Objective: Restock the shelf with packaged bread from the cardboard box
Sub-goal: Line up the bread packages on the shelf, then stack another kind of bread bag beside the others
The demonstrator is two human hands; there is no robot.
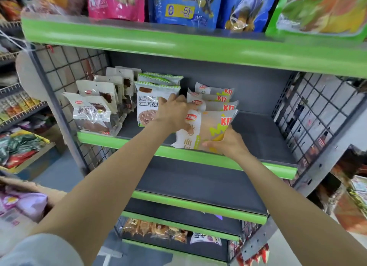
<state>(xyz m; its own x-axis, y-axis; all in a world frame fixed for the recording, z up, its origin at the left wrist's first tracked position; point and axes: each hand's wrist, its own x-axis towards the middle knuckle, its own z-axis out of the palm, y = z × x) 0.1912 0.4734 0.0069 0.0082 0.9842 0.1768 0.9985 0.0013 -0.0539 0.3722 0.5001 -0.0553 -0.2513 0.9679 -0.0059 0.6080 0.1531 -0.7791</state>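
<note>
Your right hand (pixel 224 144) grips the front bread pack (pixel 206 130) by its lower edge at the shelf (pixel 258 132) lip, your left hand (pixel 174 110) at ten o'clock clasps its top; probably light, soft, slippery, so hold the edges

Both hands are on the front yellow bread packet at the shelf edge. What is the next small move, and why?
Probably stand the front packet upright and ease it back against the row of matching packets, then let go. The right hand grips its lower edge, the left hand holds its top, and it leans over the shelf's green lip.
</note>
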